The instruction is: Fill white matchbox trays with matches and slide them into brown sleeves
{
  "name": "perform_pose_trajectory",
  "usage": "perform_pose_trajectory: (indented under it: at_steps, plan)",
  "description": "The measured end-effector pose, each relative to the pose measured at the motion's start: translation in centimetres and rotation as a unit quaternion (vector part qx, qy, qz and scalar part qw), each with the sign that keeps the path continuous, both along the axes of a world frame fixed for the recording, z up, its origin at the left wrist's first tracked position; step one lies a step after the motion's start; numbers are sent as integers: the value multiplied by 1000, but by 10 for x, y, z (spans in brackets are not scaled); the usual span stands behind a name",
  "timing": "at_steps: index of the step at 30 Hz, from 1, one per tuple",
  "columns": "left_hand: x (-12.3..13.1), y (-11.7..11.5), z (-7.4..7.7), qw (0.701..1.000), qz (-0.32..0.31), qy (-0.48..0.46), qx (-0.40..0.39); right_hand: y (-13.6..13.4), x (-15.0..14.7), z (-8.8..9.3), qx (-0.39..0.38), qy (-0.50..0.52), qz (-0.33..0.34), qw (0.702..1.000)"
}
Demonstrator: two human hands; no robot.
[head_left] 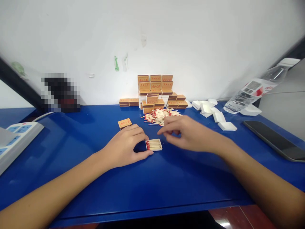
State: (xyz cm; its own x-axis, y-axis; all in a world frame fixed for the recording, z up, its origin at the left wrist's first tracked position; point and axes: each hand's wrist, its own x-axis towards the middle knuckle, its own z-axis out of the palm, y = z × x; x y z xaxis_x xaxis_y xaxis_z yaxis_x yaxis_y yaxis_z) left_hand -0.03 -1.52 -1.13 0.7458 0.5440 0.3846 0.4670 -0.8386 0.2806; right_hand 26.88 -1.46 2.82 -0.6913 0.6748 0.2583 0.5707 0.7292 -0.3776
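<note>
A small white matchbox tray [161, 148] lies on the blue table, filled with red-tipped matches [154, 145]. My left hand [130, 144] grips the tray's left end, the index finger at its far edge and the thumb at its near edge. Just to the right and above, my right hand [188, 133] hovers with thumb and index fingertips slightly apart; no match shows between them. Behind it spreads a loose heap of matches [158, 116], partly covered by that hand. An orange matchbox cover [125, 122] sits beyond my left knuckles.
Stacked orange matchboxes [156, 86] stand against the wall. Several white trays [217, 115] lie scattered at the right, near a tilted water bottle [254, 87] and a black phone [274, 140]. A power strip [35, 127] occupies the left side; a blurred dark object [63, 93] is behind it.
</note>
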Motion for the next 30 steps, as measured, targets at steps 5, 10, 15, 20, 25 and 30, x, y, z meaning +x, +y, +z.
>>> perform_pose_trajectory:
  at_steps: [5,10,15,20,25,30]
  plan:
    - [-2,2,0,1000,11,-20,19,26,52,13,-19,-98,-171,980]
    - [-3,3,-1,999,25,-29,25,42,78,3,-149,-159,-222,950]
    - [-2,3,-2,1000,20,-12,18,42,68,-9,-193,-188,-200,942]
    - [-2,2,-1,1000,23,-12,17,39,60,-7,-180,-176,-177,951]
    - [-2,2,-2,1000,19,-11,18,35,50,-7,-158,-159,-160,961]
    - [-2,2,-2,1000,20,-8,15,34,47,-12,-158,-170,-147,962]
